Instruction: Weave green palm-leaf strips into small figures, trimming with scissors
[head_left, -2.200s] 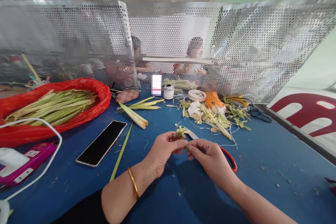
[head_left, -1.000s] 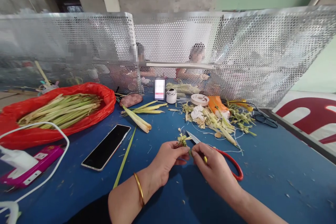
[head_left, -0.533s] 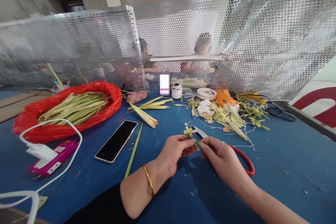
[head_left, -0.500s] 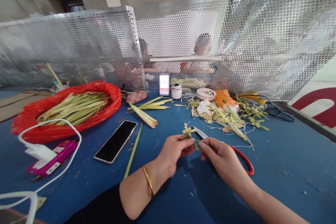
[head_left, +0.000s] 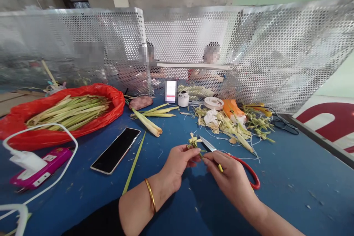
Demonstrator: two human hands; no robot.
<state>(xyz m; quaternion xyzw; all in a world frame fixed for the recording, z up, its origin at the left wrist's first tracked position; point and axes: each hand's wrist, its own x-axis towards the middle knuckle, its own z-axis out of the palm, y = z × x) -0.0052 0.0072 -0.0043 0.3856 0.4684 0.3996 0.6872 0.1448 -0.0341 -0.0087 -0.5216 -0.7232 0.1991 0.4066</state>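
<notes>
Green leaf knot [head_left: 193,141] held up over near middle of blue surface [head_left: 179,214], left hand [head_left: 179,160] closed round its lower part. Right hand [head_left: 229,171] just beside, thumb and finger pinched on thin green strip [head_left: 203,151] below knot; yellow piece [head_left: 220,168] between its fingers, kind unclear. Red-handled scissors [head_left: 208,143] behind right hand. Red bag [head_left: 119,99] far left, leaf scraps [head_left: 224,125] far right.

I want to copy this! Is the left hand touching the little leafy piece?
Touching: the head view shows the left hand gripping the little leafy piece between thumb and fingers.
</notes>
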